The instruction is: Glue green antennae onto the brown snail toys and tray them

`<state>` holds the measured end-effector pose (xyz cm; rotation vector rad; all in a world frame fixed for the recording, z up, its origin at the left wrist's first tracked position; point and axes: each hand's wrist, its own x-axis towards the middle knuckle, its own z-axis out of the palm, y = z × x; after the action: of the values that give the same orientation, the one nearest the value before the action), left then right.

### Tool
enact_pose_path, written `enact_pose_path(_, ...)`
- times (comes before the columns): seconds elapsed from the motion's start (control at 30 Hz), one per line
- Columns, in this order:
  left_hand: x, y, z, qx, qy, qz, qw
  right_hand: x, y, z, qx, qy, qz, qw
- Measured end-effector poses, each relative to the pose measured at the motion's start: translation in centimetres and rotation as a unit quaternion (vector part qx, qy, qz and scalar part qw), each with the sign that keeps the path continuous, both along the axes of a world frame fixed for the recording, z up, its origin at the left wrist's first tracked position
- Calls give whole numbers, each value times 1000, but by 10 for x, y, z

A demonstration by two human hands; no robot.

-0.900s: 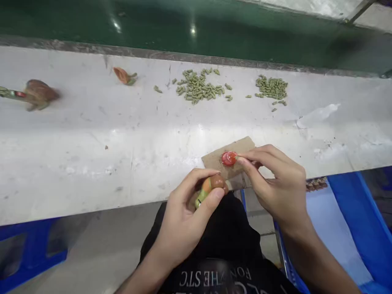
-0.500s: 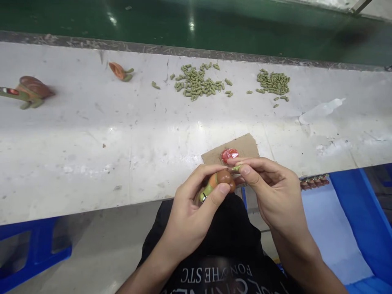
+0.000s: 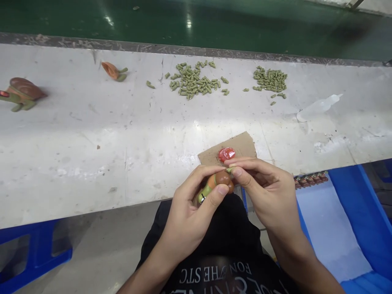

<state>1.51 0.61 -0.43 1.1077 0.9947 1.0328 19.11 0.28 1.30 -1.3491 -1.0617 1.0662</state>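
My left hand (image 3: 188,212) is closed around a small toy turtle (image 3: 216,183) with a brown shell and a green and orange body, held just off the near edge of the white table. My right hand (image 3: 266,192) pinches a tiny green peg (image 3: 229,169) and presses it against the toy's shell. Just beyond my fingers a piece of brown cardboard (image 3: 241,145) lies on the table with a red glossy blob (image 3: 226,154) on it.
Two heaps of green pegs (image 3: 192,81) (image 3: 269,79) lie at the far side of the white table (image 3: 92,134). A finished turtle toy (image 3: 21,94) and an orange shell part (image 3: 113,71) sit at the left. A clear squeeze bottle (image 3: 318,108) lies right. Blue crates (image 3: 352,212) stand below.
My right hand drew back from the red blob on the cardboard with the green peg and brought it to the toy in my left hand.
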Motion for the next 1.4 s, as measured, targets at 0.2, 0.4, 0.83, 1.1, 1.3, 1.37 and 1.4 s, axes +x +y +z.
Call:
enact_pose_path(0.2,-5,-3,-2,48,33,4,998,-4,-5,1,27,-21,16,999)
enact_pose_path(0.4,-6,-8,8,3,30,22,999,3,1,18,43,-46,61,996)
enact_pose_path(0.83,-4,2,29,-212,-134,88,964,148,168,-34,79,-482,-85,868)
enact_pose_path(1.1,-17,9,19,-253,-308,-37,916,130,144,-18,56,-437,-64,895)
enact_pose_path(1.3,-18,12,16,-275,-327,-72,901,53,57,25,80,-152,44,984)
enact_pose_path(1.37,-14,13,17,-268,-311,-63,910,32,34,33,44,-50,92,994)
enact_pose_path(1.4,-12,12,17,-258,-295,-55,918,25,26,34,22,-2,106,994)
